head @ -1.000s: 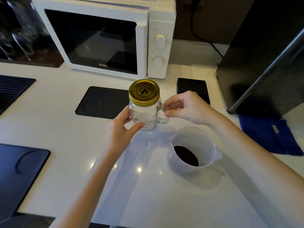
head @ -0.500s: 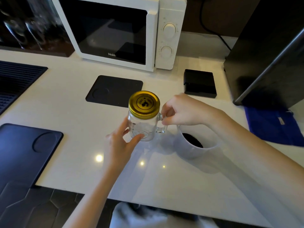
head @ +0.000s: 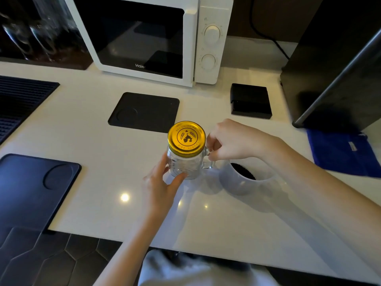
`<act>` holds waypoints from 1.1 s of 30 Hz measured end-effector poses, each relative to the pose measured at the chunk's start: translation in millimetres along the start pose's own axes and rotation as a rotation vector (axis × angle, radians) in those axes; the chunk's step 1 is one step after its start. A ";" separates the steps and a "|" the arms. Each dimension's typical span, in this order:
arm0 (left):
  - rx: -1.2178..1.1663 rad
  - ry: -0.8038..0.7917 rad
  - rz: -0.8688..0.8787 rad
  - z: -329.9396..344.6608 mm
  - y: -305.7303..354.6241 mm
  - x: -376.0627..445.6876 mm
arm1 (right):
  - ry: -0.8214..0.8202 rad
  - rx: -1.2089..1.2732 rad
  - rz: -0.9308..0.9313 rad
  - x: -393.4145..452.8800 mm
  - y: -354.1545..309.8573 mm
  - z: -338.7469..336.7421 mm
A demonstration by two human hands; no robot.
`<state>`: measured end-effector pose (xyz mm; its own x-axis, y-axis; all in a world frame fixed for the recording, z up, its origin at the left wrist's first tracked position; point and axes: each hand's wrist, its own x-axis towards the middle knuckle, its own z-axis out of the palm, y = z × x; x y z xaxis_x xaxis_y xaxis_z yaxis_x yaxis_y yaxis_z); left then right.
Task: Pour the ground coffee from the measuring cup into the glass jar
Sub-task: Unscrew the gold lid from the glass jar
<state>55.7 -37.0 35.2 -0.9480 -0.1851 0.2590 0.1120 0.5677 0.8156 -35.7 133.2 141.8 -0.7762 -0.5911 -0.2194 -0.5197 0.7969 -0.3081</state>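
**Head camera: jar has its lid on, coffee waits in the cup**

Head camera looks down at a white counter. The glass jar stands in the middle of the frame. It has a gold lid on top, so no coffee can go in yet. I think the lid must come off first.

The left hand is wrapped around the lower left side of the jar, thumb and fingers touching the glass. The right hand pinches the small glass handle on the jar's right side. Both hands are grasping the jar.

The measuring cup sits just right of the jar, partly under the right arm. Dark ground coffee lies in its bottom.

The jar is hard glass. It looks smooth and could slip, and it would break if it fell. Holding its body with one hand while the other twists the lid seems best. The cup looks like light plastic and could tip easily. The coffee is loose and will spill if poured fast.

Open counter lies in front of the jar, toward the bottom of the frame. The counter edge is close below that. A black mat lies behind the jar, and a white microwave stands at the top of the frame.
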 end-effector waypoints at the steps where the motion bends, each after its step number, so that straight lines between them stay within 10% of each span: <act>1: -0.007 -0.007 0.002 0.0 1.0 -0.1 | -0.008 0.001 0.005 -0.2 0.2 -0.1; 9: 0.060 -0.045 0.044 -2.7 -3.0 0.2 | -0.162 0.100 0.084 -1.1 -0.7 -18.8; 17: 0.578 -0.390 0.086 -5.0 -30.0 5.7 | 0.166 0.312 0.011 -3.1 -13.3 -25.8; 26: 0.633 -0.402 0.084 6.1 -37.6 3.2 | 0.241 -0.102 -0.202 9.2 -26.5 0.2; 33: 0.639 -0.391 0.097 5.7 -37.7 3.6 | 0.209 0.418 -0.124 11.6 0.7 -34.2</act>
<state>46.3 -54.5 2.4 -0.9927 0.1201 0.0143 0.1186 0.9437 0.3088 -57.3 131.2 170.6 -0.7951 -0.6062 0.0198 -0.4577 0.5783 -0.6753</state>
